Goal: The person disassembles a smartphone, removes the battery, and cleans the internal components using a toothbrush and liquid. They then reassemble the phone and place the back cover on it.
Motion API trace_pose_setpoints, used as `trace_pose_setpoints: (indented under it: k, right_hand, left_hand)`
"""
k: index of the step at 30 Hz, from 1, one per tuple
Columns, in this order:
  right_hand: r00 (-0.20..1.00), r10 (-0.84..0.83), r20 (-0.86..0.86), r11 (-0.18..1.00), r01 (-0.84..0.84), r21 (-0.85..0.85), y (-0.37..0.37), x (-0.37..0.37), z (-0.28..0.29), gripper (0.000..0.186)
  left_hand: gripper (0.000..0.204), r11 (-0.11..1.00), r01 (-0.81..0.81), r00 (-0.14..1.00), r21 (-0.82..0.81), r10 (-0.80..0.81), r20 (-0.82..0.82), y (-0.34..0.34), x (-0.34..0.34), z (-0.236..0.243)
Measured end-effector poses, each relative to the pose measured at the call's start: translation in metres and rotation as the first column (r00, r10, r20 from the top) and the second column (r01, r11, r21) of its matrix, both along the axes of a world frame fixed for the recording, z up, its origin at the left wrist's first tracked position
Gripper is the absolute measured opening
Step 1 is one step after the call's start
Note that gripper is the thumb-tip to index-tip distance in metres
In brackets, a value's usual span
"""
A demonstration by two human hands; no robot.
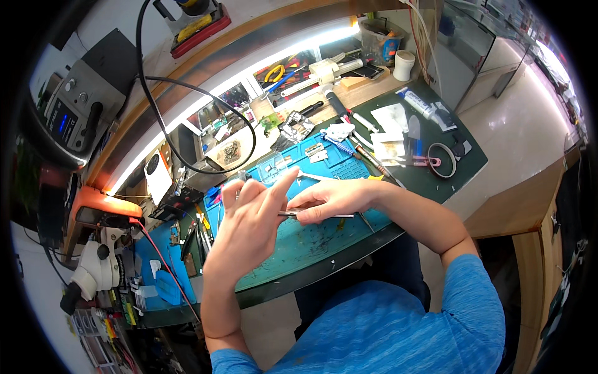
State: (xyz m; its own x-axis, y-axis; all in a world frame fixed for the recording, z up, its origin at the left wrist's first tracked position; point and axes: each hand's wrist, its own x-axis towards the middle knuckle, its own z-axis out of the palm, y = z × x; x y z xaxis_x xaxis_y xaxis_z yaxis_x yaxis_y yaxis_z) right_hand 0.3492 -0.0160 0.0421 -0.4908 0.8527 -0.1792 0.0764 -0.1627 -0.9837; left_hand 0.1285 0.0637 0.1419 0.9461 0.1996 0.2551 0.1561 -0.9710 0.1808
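My right hand (333, 198) bends over the blue-green work mat (293, 249), thumb and fingers pinching a thin, dark, flat piece (339, 215) seen nearly edge-on. At its other end is my left hand (246, 221), back of the hand up. Its index finger points away from me and the other fingers are bent; the thumb is hidden. The left fingers seem closed on the same piece, though the grip itself is covered. Just beyond my hands lie a clear parts box (272, 167) and a white stick-like tool (314, 177).
Tweezers and brushes (372, 161) lie right of the mat, with a tape roll (441, 160) and a white tube (418, 105) farther right. An orange-cased meter (103, 206) with a red lead stands left. A black cable (187, 168) loops in front of the lit shelf.
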Motion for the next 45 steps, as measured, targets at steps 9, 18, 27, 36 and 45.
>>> trace_pose_setpoints:
  k: [9,18,27,36,45]
  right_hand:
    - [0.98,-0.068,-0.188,0.985,0.037,-0.166,-0.004,-0.001,0.001,0.053]
    - [0.943,-0.136,-0.304,0.976,0.075,-0.204,-0.003,-0.004,-0.003,0.05]
    - [0.927,-0.21,-0.311,0.954,0.124,-0.274,-0.003,-0.009,-0.002,0.047]
    - [0.927,-0.217,-0.307,0.954,0.134,-0.269,-0.008,-0.009,0.002,0.062]
    - [0.909,-0.261,-0.324,0.933,0.152,-0.326,-0.006,-0.009,0.007,0.07]
  left_hand:
    - [0.074,0.991,0.027,0.998,-0.135,-0.035,-0.058,0.007,0.012,0.018]
    - [0.066,0.985,0.052,0.998,-0.167,-0.058,-0.029,0.014,0.011,0.009]
    - [0.063,0.991,0.107,0.993,-0.086,-0.102,0.054,0.015,0.005,0.0]
    - [0.074,0.977,0.147,0.986,-0.156,-0.132,0.102,0.021,0.005,-0.007]
    - [0.066,0.973,0.151,0.986,-0.172,-0.137,0.092,0.031,0.008,-0.009]
